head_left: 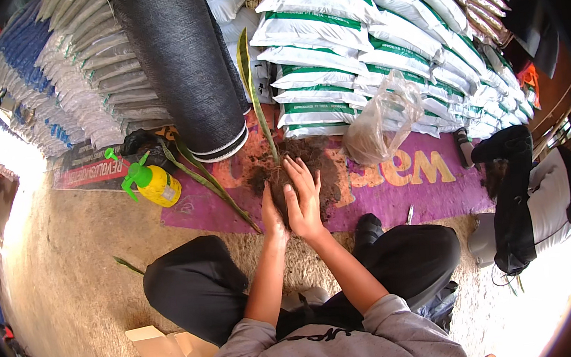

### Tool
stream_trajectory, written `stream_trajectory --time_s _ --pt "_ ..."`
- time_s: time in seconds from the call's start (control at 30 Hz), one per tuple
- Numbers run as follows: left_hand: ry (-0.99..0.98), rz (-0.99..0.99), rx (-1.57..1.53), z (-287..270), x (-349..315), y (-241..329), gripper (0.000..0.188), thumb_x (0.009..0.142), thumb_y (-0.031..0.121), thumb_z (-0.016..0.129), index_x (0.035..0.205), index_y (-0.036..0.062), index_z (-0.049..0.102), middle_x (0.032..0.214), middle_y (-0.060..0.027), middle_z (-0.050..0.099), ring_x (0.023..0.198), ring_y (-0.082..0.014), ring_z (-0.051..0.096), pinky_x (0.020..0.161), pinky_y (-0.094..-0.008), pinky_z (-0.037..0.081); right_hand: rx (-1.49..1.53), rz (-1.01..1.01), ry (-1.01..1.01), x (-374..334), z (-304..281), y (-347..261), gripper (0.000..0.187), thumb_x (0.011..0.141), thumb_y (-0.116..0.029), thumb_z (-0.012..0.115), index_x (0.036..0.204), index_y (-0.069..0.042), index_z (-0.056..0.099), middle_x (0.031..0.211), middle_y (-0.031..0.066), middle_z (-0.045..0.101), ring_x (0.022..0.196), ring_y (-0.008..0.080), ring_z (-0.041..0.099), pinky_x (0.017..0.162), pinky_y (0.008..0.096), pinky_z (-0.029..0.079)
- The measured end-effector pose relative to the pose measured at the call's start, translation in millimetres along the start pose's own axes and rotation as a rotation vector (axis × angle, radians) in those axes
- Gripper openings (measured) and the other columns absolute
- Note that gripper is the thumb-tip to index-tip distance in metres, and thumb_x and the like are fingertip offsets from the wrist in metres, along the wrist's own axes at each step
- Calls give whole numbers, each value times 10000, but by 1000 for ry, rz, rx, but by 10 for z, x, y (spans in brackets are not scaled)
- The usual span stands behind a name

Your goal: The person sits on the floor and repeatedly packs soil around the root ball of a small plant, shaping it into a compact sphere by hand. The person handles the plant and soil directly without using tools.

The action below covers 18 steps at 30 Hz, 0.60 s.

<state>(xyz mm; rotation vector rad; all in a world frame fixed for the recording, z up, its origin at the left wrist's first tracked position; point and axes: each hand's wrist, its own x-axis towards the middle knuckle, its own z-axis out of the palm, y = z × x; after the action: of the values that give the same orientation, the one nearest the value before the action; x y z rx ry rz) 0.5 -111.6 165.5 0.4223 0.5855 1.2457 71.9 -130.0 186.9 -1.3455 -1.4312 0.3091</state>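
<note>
Between my palms sits a dark clump of soil [277,180], at the base of a tall snake plant leaf [249,80] standing nearly upright. My left hand [272,210] presses against the clump's left side. On its top and right side lies my right hand [304,194], fingers long and close together. Roots may be in the clump, but my hands cover much of it. Loose dark soil [332,187] is spread around it on a purple printed banner [394,200]. Left of my hands lie more long snake plant leaves [215,184].
A yellow spray bottle [160,188] with a green head stands at left, by a black roll of mesh [179,66]. Behind are stacked white-and-green sacks [314,32]. A clear plastic bag [378,124] holds soil. Another person [535,192] sits at right. Cardboard [162,356] lies lower left.
</note>
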Motion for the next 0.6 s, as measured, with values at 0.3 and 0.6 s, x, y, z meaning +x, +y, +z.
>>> stream_trajectory --time_s 0.3,0.6 --pt "126 38 65 -92 73 27 503 980 369 271 1312 16 405 1309 -121 459 1185 -229 460 1007 -364 355 -95 26 -64 81 10 49 381 934 -182 407 1275 -22 468 1304 168 465 1230 345 413 1047 446 252" --pt "13 240 178 5 87 78 500 988 352 271 1352 18 346 1377 -127 375 1253 -236 387 1048 -381 310 602 381 56 97 -6 174 554 714 -75 743 1198 42 501 1093 140 600 966 181 587 872 313 465"
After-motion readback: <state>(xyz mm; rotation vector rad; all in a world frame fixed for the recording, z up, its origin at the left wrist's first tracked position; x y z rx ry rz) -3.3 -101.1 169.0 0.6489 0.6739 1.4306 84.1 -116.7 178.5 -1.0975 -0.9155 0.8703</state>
